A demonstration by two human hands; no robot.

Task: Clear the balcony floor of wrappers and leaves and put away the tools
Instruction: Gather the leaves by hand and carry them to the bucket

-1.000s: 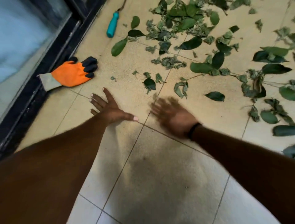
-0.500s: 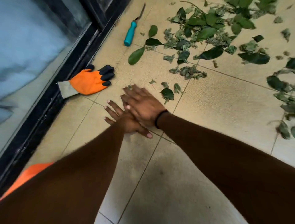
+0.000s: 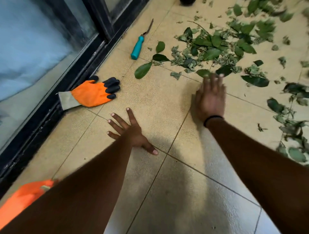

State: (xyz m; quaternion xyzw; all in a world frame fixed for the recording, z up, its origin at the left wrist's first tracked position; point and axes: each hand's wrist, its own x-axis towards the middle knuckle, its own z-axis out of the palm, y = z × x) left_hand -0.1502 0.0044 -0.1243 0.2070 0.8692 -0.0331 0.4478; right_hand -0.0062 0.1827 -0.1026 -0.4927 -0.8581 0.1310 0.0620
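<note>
A second orange object (image 3: 25,198) at the lower left edge was mostly hidden behind the left forearm and cut off by the frame, so what it was could not be told. A dark round object (image 3: 187,2) at the top edge was cropped to a sliver. The far part of the scattered pile of green leaves and twigs (image 3: 217,48) was blurred.

The left hand (image 3: 132,132) lay flat on the beige tiled floor (image 3: 158,93), fingers spread wide and straight, gripping nothing. The right hand (image 3: 210,98), smeared by blur, stretched forward palm down with fingers straight and together; its fingertips (image 3: 221,75) reached the near edge of the leaf pile, and whether they actually touched a leaf could not be made out. A black band (image 3: 213,117) circled that wrist.

An orange work glove with black fingertips and a grey cuff (image 3: 92,94) lay beside the black sliding-door frame (image 3: 80,70). Farther along the frame rested a teal-handled hand tool with a thin dark blade (image 3: 138,46), just beside the leaves.
</note>
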